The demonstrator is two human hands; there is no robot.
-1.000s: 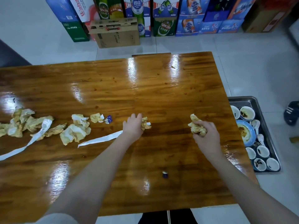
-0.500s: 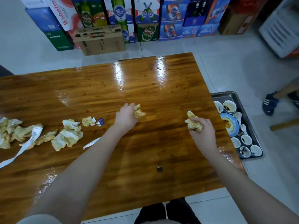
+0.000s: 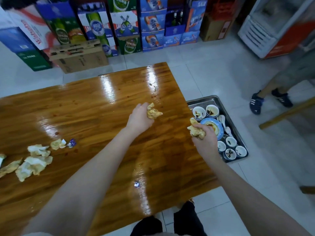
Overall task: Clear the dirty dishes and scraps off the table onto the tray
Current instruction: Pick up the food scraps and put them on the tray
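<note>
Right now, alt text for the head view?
The left hand grips a napkin wad over the table; the right hand grips another wad at its edge, by the metal tray of dirty bowls. More crumpled napkins lie at left.

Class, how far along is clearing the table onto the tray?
Done: bowls, a plate and spoons sit in the tray. In hand: the left hand grips one napkin wad, the right hand another. Left: crumpled napkins and two small wrappers on the table.
</note>
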